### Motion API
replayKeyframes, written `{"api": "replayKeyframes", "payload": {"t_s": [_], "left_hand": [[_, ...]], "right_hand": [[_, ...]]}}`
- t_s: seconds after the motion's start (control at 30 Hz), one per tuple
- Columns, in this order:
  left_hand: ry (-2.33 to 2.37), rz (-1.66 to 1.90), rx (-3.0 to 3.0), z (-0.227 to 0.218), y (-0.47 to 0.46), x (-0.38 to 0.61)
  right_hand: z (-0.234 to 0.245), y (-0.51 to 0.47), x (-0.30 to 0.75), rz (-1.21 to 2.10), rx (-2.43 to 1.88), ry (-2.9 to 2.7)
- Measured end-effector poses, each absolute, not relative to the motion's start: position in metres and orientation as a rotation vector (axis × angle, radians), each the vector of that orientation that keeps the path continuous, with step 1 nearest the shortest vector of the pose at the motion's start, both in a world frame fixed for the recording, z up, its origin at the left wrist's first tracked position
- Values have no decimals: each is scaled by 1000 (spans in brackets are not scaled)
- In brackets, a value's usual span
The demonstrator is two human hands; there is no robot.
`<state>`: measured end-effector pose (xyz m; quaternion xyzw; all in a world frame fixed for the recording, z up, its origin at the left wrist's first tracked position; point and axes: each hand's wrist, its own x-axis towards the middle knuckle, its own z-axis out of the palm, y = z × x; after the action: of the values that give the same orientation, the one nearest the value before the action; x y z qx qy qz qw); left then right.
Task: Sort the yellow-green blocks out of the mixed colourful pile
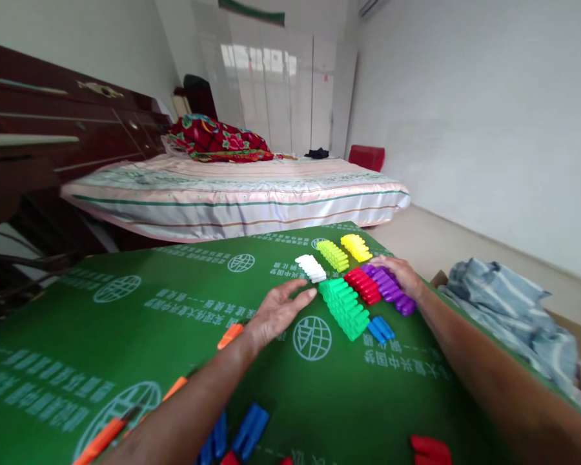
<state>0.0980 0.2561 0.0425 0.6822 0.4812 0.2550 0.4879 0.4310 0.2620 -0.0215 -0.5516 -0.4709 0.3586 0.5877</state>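
Note:
My left hand [283, 303] is open, thumb and fingers apart, just left of a stack of short green cylinders [345, 309] and below a row of white ones [310, 268]. Along the far right edge of the purple cylinders [388, 287] lies my right hand [401, 274], its fingers stretched out and seemingly touching them. Red cylinders [363, 285] sit between the green and purple groups. A few blue ones [381, 329] lie in front. Farther back are lime-green [333, 255] and yellow [356, 247] groups.
The green printed board [314, 387] also carries orange pieces [230, 336] beside my left forearm, more blue pieces [250, 429], and red pieces [430, 449] near its front edge. A bed [242, 200] stands behind it; a striped cloth [508, 316] lies at right.

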Motion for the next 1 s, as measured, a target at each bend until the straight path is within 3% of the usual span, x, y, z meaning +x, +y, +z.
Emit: {"api": "replayKeyframes", "payload": {"t_s": [0.23, 0.6, 1.0], "left_hand": [[1106, 703, 1634, 27, 263, 133], [1309, 791, 1452, 30, 255, 78], [1254, 458, 1509, 57, 261, 19]], "right_hand": [[-13, 232, 368, 1008, -1163, -1023], [4, 199, 274, 1139, -948, -776], [29, 146, 161, 1427, -959, -1099]]}}
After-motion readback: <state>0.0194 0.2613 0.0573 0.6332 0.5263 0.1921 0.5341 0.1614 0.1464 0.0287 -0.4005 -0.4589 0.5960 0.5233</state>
